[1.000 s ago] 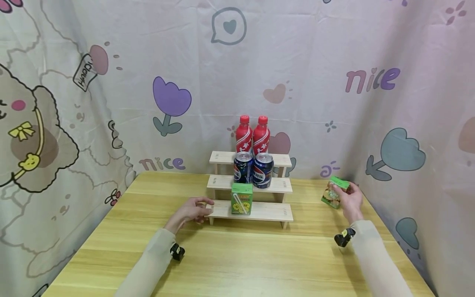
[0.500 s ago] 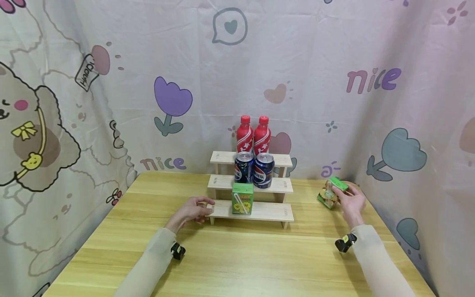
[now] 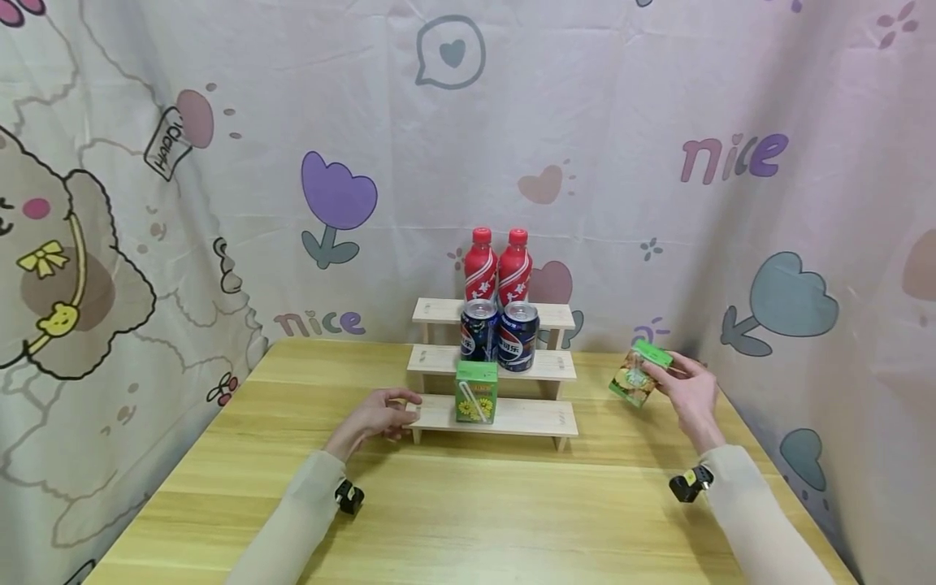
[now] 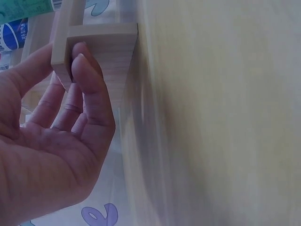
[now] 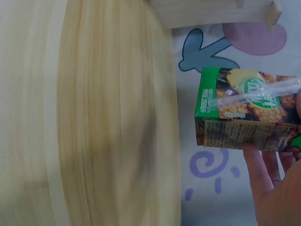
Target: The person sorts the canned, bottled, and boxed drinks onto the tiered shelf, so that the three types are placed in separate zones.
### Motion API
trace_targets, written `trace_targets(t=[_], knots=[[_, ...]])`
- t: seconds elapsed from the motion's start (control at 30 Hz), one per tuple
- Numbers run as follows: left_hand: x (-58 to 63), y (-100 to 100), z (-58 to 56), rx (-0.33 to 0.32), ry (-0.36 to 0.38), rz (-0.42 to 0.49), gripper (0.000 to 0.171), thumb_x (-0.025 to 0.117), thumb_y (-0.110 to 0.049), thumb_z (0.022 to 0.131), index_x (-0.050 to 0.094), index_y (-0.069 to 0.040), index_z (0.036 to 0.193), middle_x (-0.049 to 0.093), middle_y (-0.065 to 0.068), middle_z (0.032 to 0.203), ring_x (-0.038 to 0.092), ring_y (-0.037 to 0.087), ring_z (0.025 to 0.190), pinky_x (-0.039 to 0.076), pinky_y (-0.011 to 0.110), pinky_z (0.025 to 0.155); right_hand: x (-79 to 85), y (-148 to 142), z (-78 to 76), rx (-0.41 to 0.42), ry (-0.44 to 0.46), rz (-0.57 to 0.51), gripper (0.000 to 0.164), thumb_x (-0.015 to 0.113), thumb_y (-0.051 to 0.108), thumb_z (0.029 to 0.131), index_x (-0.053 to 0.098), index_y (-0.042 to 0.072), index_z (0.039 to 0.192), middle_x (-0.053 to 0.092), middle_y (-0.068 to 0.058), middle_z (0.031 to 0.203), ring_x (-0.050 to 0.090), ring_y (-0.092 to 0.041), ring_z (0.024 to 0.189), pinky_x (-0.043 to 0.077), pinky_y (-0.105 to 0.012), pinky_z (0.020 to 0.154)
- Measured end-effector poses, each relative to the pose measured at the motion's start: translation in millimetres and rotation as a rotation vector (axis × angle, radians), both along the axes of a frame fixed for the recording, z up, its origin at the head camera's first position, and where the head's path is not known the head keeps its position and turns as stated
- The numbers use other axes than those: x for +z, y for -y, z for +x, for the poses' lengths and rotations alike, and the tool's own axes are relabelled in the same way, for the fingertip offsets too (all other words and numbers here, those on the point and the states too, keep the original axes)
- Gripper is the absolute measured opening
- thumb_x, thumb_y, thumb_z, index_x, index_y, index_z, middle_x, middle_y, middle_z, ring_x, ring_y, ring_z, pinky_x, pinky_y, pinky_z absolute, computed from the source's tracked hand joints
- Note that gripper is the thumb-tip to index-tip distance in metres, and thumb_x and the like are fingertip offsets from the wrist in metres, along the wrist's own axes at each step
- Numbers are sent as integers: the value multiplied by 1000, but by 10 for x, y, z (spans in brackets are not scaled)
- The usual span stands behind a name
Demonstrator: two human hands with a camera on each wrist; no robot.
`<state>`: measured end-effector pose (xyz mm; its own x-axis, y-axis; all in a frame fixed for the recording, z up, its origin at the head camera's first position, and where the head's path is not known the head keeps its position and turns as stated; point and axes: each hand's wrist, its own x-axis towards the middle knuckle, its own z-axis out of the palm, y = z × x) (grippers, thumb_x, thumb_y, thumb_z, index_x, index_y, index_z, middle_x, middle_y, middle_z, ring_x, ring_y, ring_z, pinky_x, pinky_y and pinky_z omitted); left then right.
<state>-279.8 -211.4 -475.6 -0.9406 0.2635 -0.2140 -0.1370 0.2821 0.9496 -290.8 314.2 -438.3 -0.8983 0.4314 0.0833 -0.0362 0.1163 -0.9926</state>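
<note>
My right hand (image 3: 693,400) holds a green-topped juice box (image 3: 632,382) tilted above the right side of the table. In the right wrist view, the juice box (image 5: 254,101) shows pineapple pictures and a wrapped straw on its side. My left hand (image 3: 376,414) pinches the left end of the lowest tier of a wooden stepped shelf (image 3: 530,416). The left wrist view shows the thumb and curled fingers of that hand (image 4: 61,146) on either side of the board's edge. Another green juice box (image 3: 477,394), with yellow flowers on it, stands upright on the lowest tier.
Two dark blue soda cans (image 3: 517,337) stand side by side on the middle tier. Behind them, two red bottles (image 3: 515,268) stand on the top tier. The shelf rests on a wooden table (image 3: 468,512), with a printed curtain (image 3: 614,97) hanging behind and at both sides.
My right hand has lifted the juice box slightly and carried it left, its tilt changing on the way. The left hand, the shelf and the drinks on it stay put.
</note>
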Motion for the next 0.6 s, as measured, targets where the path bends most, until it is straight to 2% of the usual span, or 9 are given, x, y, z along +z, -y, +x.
trace_targets(t=[0.23,0.37,0.6], knots=[[26,-12,12,1,2,-8,40,72,-11,87,60,-3,124,63,4,75,57,16,59,54,27,55,59,75,83,164,-58,102,67,82,18,81,52,-4,137,63,20,90,63,6,83,60,-16,70],[27,-11,9,5,2,-8,39,72,-11,87,61,-2,124,62,4,74,57,16,59,55,27,55,108,138,126,239,-83,89,64,80,15,82,52,-7,135,67,17,88,65,3,82,60,-20,73],[23,-5,-2,-10,-14,-17,40,72,-11,88,60,-1,124,60,1,74,57,14,59,55,27,55,173,213,167,346,-104,85,59,81,13,81,56,-4,132,70,14,88,67,-2,80,61,-24,74]])
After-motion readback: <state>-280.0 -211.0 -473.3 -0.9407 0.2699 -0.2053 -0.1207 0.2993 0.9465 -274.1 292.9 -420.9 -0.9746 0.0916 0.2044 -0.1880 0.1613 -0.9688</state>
